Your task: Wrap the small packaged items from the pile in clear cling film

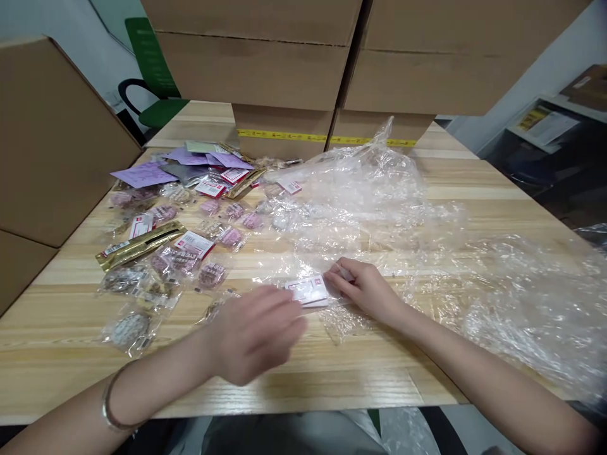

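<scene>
My left hand (258, 332), with a bracelet on its wrist, hovers over the table at the left of a small white card packet with red print (307, 291). Motion smears its curled fingers, so what they hold does not show. My right hand (358, 284) is closed in a pinch at the packet's right side, on crinkled clear plastic film (344, 322). Whether its fingertips also grip the card is hidden. The packet seems to lie on or in the film, close to a second white edge beneath it.
Small clear-wrapped pieces (212, 273), gold sachets (140, 246), red-and-white packets (194, 243) and purple sheets (145, 175) cover the table's left. Loose plastic film (360, 183) spreads across the middle and right. Large cardboard boxes (256, 69) stand behind; another box (52, 139) is at the left.
</scene>
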Action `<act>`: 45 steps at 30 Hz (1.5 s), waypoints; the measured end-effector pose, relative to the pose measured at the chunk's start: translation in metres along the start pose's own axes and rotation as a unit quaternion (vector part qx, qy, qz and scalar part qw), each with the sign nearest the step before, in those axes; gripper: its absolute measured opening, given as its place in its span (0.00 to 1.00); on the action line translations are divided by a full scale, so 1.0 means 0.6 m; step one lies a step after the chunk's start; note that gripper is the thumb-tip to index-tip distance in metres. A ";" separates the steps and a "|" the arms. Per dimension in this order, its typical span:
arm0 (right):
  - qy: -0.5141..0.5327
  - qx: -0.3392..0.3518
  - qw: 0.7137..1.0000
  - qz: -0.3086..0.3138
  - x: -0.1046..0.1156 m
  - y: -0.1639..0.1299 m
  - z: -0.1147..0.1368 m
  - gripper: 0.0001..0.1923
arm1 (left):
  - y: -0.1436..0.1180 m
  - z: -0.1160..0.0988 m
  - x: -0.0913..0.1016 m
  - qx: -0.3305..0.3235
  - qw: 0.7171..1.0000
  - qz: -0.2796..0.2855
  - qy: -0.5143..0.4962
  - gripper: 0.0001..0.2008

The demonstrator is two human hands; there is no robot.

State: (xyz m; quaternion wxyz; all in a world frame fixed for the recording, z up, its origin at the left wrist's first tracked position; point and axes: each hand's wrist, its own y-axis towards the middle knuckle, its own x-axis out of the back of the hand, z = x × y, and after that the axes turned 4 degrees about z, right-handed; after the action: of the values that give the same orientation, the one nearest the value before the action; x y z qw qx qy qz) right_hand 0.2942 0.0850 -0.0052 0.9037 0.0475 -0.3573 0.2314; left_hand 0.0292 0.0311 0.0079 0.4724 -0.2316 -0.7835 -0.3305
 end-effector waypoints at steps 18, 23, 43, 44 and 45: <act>-0.101 0.181 0.975 0.078 -0.006 -0.034 0.019 0.27 | 0.039 -0.007 -0.016 0.077 0.987 0.105 -0.096 0.20; 0.001 0.111 0.987 0.119 0.010 -0.031 0.034 0.21 | 0.037 -0.005 -0.006 0.079 0.979 0.115 -0.149 0.20; -0.281 0.167 0.944 0.056 0.005 -0.014 0.015 0.17 | 0.045 0.014 -0.018 0.039 0.993 0.094 0.051 0.20; -0.295 0.161 0.941 0.040 0.002 -0.014 0.016 0.17 | 0.045 0.013 -0.021 0.021 0.993 0.090 0.071 0.22; -0.306 0.161 0.938 0.022 0.000 -0.014 0.017 0.17 | 0.044 0.013 -0.024 0.003 0.992 0.097 0.078 0.26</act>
State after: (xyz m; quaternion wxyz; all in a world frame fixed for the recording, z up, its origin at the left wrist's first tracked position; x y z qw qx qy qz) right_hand 0.2917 0.0748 0.0032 0.7257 0.2529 -0.5756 0.2794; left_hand 0.0490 0.0541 0.0004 0.5630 -0.2787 -0.7188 -0.2978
